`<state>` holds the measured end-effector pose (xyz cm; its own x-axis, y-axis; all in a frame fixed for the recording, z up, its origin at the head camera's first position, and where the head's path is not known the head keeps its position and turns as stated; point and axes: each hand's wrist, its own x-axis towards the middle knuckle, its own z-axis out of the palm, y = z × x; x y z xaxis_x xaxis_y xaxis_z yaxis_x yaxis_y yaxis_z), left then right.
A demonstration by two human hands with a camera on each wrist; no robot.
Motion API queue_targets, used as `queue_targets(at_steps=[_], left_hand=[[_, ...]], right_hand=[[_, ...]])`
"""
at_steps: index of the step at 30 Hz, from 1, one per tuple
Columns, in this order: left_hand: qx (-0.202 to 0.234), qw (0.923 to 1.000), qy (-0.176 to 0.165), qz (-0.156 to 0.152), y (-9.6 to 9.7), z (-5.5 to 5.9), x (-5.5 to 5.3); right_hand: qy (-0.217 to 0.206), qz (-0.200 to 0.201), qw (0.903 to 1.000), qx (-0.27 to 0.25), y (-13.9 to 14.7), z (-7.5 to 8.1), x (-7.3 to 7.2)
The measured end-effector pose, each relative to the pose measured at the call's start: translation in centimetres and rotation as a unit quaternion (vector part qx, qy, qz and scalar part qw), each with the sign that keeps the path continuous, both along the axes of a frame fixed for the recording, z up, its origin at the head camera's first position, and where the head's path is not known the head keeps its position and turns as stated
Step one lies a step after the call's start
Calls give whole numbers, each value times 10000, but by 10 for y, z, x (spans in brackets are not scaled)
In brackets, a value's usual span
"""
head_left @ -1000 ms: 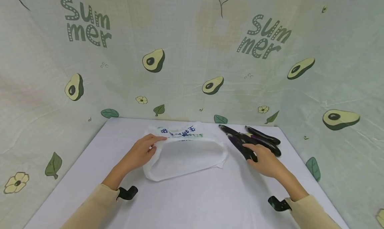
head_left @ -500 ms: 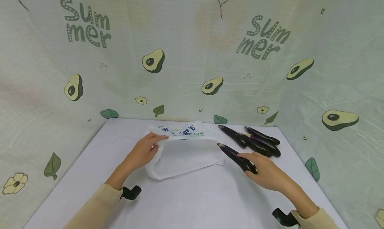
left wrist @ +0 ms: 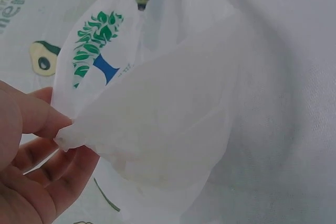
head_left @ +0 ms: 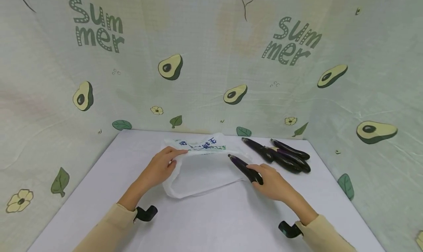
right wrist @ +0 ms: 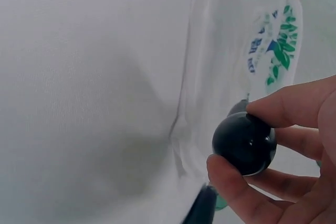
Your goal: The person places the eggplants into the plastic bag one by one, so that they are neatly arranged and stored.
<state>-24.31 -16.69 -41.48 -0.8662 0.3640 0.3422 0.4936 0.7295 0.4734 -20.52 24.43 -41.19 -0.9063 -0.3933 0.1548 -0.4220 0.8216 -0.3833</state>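
Note:
My left hand (head_left: 162, 166) pinches the rim of a white plastic bag (head_left: 205, 175), holding its mouth spread toward me. In the left wrist view the thumb and fingers close on a gathered edge of the bag (left wrist: 157, 124), beside its green leaf print. My right hand (head_left: 271, 181) grips a dark purple eggplant (head_left: 243, 167) by its rounded end, stem end pointing left over the bag's opening. The right wrist view shows that eggplant (right wrist: 244, 142) end-on between thumb and fingers. Several more eggplants (head_left: 281, 154) lie in a cluster behind the right hand.
The white table (head_left: 211, 222) is bounded at the back and sides by a hanging cloth (head_left: 205, 109) printed with avocados and leaves. A black wrist camera (head_left: 146, 213) sits on the left wrist, another black wrist camera (head_left: 289, 230) on the right.
The right hand has lifted an eggplant away from the cluster and carried it left to the bag's mouth. The left hand stays at the bag's rim, shifting slightly right.

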Motion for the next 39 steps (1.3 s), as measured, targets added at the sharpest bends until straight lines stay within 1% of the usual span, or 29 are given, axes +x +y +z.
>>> queue_targets(at_steps=[6, 14, 21, 27, 29, 37, 39], left_hand=[[-72, 9999, 30, 85, 3, 3, 3], [-161, 9996, 111, 184, 6, 7, 6], [-150, 9996, 164, 177, 5, 5, 6], [-174, 9996, 117, 185, 6, 5, 6], [-163, 9996, 164, 157, 6, 5, 6], [-130, 9996, 157, 186, 9, 6, 6], [-129, 9996, 174, 183, 9, 6, 6]], right_hand=[[62, -174, 9997, -155, -12, -12, -12], [107, -490, 9977, -450, -24, -32, -33], [9, -863, 9941, -662, -36, -43, -47], [148, -1006, 9916, -805, -42, -51, -53], [188, -1003, 9912, -849, -43, -52, -54], [-1, -1121, 9895, -912, -42, -57, -57], [-13, -1074, 9902, -893, -41, -56, -57]])
